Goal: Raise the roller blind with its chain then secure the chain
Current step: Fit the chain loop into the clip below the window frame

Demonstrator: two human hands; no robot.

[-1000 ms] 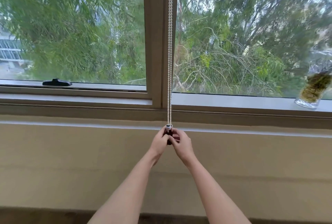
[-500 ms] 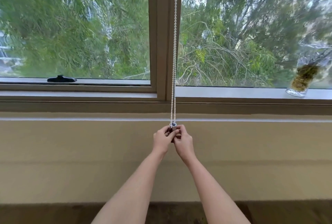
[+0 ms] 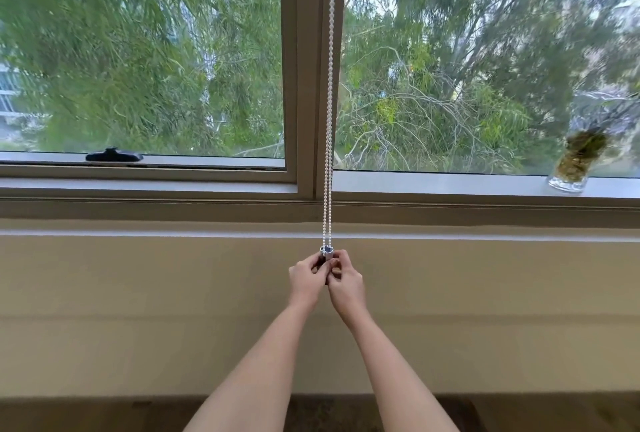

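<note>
The left hand [image 3: 306, 279] and the right hand [image 3: 346, 284] meet at lower centre of the frame, fingers pinched together on the small grey chain holder [image 3: 326, 252] that sits on the wall just below the sill. Both hands are clamped on this holder and the bottom loop of the chain [image 3: 329, 120]; the exact finger contact behind the holder is hidden.

The chain is a double strand of small white beads. It runs straight up from the holder, in front of the centre window post [image 3: 304, 68], and leaves the top of the frame. The blind itself is not in view, which suggests it is already raised.

Handling notes:
- The chain is likely light and limp, with no stiffness of its own. Keep it taut.
- The beads are smooth and probably slippery. Grip across two or three beads, not one.
- Take hold at the bottom loop, close to the holder.
- The holder looks like thin plastic. Press gently.

A black window latch [image 3: 113, 155] lies at left on the frame rail. A glass jar [image 3: 576, 163] stands on the sill [image 3: 450, 184] at far right, well apart from the chain.
</note>
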